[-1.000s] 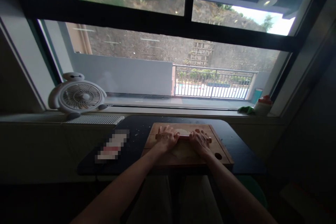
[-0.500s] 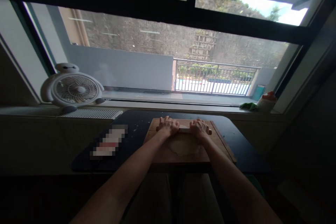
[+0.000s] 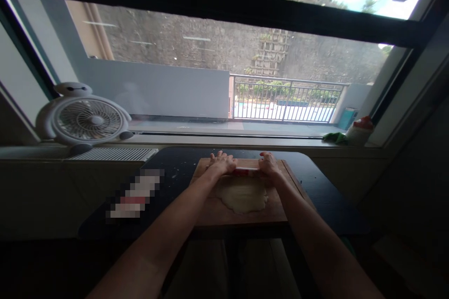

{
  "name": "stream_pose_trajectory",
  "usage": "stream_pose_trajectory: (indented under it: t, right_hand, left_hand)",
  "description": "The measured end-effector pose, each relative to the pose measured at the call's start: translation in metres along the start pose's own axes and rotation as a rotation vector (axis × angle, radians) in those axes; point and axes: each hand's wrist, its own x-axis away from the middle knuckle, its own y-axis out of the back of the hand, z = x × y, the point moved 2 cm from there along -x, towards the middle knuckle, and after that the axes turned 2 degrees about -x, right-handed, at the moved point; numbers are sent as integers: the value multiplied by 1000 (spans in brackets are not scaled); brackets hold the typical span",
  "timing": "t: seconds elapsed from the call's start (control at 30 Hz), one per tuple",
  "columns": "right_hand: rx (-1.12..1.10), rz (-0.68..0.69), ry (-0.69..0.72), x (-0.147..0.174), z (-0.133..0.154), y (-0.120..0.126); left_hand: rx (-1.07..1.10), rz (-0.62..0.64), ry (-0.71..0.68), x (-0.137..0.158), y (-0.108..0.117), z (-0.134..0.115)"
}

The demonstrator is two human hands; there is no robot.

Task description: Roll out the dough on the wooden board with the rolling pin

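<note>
Both of my hands are on a rolling pin (image 3: pixel 246 172), whose red and pale middle shows between them. My left hand (image 3: pixel 223 162) is over its left part, fingers curving over the far side. At the other end my right hand (image 3: pixel 269 164) grips the right part; the handles are mostly hidden by my hands. A flat, pale sheet of dough (image 3: pixel 242 196) with an uneven edge lies on the near side of the pin. Under it is a wooden board (image 3: pixel 213 218), set on a dark table.
The dark table (image 3: pixel 329 205) has pale specks at its left. A blurred-out item (image 3: pixel 136 194) lies on its left side. On the windowsill stand a white fan (image 3: pixel 93 119), a white bottle with an orange top (image 3: pixel 360 131) and a green cloth (image 3: pixel 335 138).
My hands have moved slightly away from me and farther apart, and the pin's red middle now shows. More of the dough is uncovered. The camera view has shifted a little.
</note>
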Motion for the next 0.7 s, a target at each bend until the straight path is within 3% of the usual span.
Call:
stream_pose_trajectory:
  t: [0.43,0.57,0.7]
  right_hand:
    - [-108,-247,144,86,-1,26]
    - [-127,-289,193,105,-1,28]
    - [-126,-300,189,103,0,27]
  left_hand:
    - [11,-108,-65,78,4,-17]
    - [19,-127,-97,82,3,-18]
    - [17,-119,-71,69,3,-20]
